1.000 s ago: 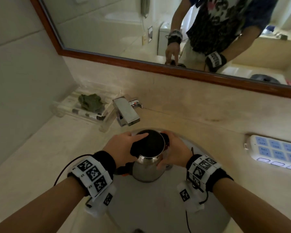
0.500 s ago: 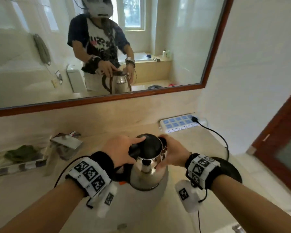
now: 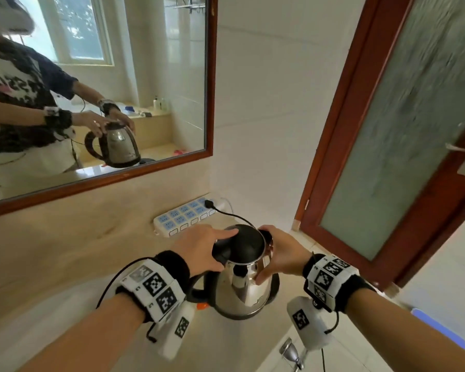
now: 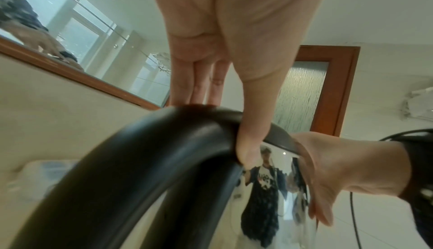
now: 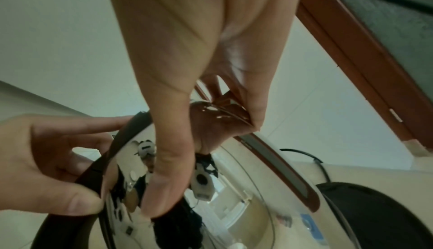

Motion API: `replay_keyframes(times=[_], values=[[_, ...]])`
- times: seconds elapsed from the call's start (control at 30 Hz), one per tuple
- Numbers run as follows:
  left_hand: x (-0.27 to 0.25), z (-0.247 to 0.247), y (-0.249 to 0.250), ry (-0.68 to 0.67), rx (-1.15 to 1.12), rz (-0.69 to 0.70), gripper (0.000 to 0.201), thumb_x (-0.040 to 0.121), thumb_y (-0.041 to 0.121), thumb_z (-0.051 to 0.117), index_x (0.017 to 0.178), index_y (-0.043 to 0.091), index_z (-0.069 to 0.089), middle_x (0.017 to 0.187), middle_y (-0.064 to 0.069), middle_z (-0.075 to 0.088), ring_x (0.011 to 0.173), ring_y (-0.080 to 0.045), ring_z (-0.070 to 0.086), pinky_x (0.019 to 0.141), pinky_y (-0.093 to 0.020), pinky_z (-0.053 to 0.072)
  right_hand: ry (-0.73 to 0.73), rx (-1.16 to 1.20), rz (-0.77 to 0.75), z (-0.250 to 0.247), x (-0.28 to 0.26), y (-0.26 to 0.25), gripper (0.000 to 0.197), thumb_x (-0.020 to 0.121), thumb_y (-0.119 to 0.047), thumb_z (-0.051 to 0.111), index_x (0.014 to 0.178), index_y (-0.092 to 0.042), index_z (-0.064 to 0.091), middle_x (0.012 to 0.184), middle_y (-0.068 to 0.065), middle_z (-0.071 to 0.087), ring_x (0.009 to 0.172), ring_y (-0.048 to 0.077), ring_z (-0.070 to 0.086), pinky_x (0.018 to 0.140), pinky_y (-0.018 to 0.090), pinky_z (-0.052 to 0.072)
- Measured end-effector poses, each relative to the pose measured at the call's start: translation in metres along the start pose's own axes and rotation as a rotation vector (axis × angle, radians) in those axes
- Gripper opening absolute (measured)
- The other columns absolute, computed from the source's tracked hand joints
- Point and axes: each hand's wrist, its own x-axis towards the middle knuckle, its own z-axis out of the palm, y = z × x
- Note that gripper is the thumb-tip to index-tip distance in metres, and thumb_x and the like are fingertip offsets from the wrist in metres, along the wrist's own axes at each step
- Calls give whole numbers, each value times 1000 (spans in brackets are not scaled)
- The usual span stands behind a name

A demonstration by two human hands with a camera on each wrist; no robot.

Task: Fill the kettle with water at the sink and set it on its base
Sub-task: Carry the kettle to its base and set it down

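A steel kettle (image 3: 239, 291) with a black lid and black handle (image 4: 140, 160) hangs slightly tilted above the beige counter; the mirror shows it clear of the surface. My left hand (image 3: 215, 251) grips its top, fingers over the lid and thumb hooked under the handle's upper end. My right hand (image 3: 269, 256) pinches the spout side of the steel body (image 5: 234, 188) between thumb and fingers. The round black base (image 5: 379, 216) lies on the counter just beyond the kettle, mostly hidden in the head view. Its black cord (image 3: 234, 214) runs to the power strip.
A white and blue power strip (image 3: 184, 216) lies against the backsplash behind the kettle. The wood-framed mirror (image 3: 211, 76) spans the wall on the left. A frosted glass door (image 3: 400, 130) stands on the right. The sink bowl's rim (image 3: 51, 312) curves at lower left.
The kettle has travelled right, from under the faucet over the sink to the counter's end by the power strip. Both hands have kept their hold. The view has swung right with it.
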Motion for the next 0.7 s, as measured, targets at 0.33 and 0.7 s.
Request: replay_keyframes(times=[0.33, 0.7], values=[[64, 27, 4, -68, 32, -16, 75, 80, 29, 65, 140, 41, 23, 109, -6, 53, 104, -23, 52, 95, -29, 41, -35, 68, 48, -20, 43, 52, 86, 41, -21, 93, 110, -30, 42, 116, -1, 53, 107, 17, 53, 99, 37, 46], [76, 35, 27, -66, 55, -95, 73, 83, 33, 62, 142, 36, 21, 115, -9, 52, 110, -26, 50, 100, -34, 41, -205, 87, 35, -45, 67, 71, 89, 43, -9, 91, 114, -30, 42, 119, -2, 56, 115, 20, 52, 106, 34, 40]])
